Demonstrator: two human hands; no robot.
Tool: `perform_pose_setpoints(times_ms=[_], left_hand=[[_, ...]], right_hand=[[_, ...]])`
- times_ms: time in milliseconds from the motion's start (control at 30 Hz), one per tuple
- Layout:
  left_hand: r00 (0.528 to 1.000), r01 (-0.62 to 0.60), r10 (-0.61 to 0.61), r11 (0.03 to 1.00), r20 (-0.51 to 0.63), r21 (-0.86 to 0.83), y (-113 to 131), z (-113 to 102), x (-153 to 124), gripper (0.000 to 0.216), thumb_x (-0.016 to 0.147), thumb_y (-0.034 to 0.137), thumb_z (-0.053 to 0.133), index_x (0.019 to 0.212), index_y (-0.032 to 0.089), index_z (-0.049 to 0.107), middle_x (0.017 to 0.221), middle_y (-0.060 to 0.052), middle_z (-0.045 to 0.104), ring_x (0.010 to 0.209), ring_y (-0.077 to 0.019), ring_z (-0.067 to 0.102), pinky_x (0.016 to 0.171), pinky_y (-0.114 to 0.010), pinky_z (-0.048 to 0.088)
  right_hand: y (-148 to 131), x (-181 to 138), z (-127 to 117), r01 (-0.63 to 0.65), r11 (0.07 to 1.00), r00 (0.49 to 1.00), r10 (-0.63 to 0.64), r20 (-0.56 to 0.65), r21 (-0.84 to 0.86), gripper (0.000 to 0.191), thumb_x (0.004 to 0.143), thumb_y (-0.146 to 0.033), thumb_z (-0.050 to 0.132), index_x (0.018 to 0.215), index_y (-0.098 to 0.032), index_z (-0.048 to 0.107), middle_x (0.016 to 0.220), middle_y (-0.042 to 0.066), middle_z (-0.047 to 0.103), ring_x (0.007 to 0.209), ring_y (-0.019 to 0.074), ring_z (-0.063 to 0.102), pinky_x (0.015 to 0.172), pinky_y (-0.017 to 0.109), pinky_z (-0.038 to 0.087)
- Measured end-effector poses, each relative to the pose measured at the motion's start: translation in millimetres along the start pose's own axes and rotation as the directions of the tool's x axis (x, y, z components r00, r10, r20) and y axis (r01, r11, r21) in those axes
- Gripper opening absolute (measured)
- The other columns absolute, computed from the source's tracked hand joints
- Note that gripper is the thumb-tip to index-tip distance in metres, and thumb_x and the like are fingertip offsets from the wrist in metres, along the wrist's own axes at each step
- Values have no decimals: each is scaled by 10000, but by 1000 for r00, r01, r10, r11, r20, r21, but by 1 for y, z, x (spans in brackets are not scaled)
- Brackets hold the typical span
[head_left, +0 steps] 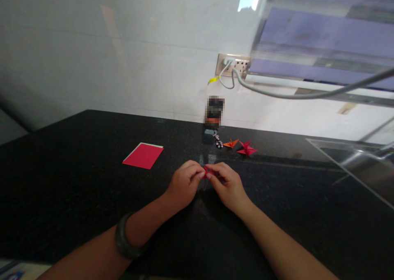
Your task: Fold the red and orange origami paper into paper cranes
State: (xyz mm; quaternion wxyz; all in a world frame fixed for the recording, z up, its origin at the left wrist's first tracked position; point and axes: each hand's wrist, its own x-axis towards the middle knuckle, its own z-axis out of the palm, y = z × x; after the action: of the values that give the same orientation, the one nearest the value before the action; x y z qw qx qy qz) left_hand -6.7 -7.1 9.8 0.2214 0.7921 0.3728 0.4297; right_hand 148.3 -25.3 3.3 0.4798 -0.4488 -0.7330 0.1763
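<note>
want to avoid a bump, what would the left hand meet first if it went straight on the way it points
Most likely the right hand, just across the small red paper that the left hand pinches, though depth is hard to judge.

Square red paper sheet (143, 156): lay left of small folded red paper (205, 174); pointed orange paper figure (231, 144): lay behind, right.

Thick dark grey-green bangle (122, 239), left forearm (146, 222).
</note>
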Motion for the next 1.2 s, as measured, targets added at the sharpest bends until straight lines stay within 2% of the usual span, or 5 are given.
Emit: perform_pose_setpoints(times_ms=[267,600,767,933,1200], left_hand=[[999,-1,2,1000,-34,27,-1,1,-1,136,780,142,482,740,154,611,753,-31,580,750,-135,539,681,-255,432],[998,66,-67,997,-7,-45,0,2,-2,106,748,218,546,823,169,604,837,-39,580,810,-143,556,670,-252,479],[985,172,-167,973,43,-153,-4,5,-3,404,681,263,625,1069,180,549,1041,-74,583,918,-173,569,718,-279,505],[967,255,-249,950,56,-181,-5,3,-1,157,739,274,549,814,174,644,812,-38,660,756,-156,613,679,-268,493],[914,398,-398,854,73,-336,2,-1,4,137,697,269,582,726,141,622,664,-23,647,623,-142,592,579,-239,453]], right_hand=[[-1,0,-1,-91,996,996,90,-28,-25,68,752,-230,575,720,-184,535,707,8,531,624,119,509,558,233,425],[-4,1,-4,-22,999,999,23,30,-33,120,803,-163,472,805,-185,590,751,28,591,712,139,551,653,260,431],[-5,1,-4,-23,1000,999,23,38,12,120,807,-159,466,799,-182,584,763,27,593,725,135,557,666,257,437],[-4,0,-3,-66,998,997,66,27,-1,117,804,-192,484,801,-186,600,748,28,596,697,137,559,638,259,441],[-1,0,3,-304,925,953,295,74,227,146,744,-277,561,833,-168,600,681,18,605,577,115,531,529,236,430]])
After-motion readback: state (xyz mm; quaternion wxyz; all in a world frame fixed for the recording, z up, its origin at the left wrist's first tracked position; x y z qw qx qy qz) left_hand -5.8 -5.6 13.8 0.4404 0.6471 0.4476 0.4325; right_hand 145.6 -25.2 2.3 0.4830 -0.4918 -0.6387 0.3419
